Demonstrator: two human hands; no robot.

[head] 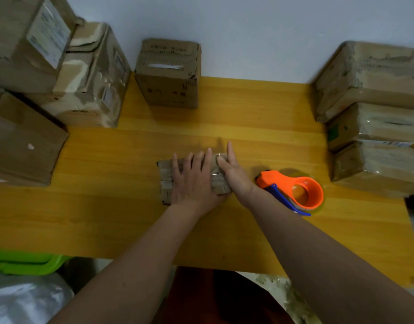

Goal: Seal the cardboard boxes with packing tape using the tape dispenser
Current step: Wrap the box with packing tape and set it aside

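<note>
A small flat cardboard box lies in the middle of the yellow table. My left hand rests flat on top of it with fingers spread. My right hand presses against the box's right end, fingers straight and pointing away from me. Just right of my right wrist, the orange tape dispenser with a blue handle lies on the table, touched by neither hand.
Cardboard boxes are stacked at the left, one box stands at the back middle against the white wall, and taped boxes are piled at the right. A green bin sits below the table's left front edge.
</note>
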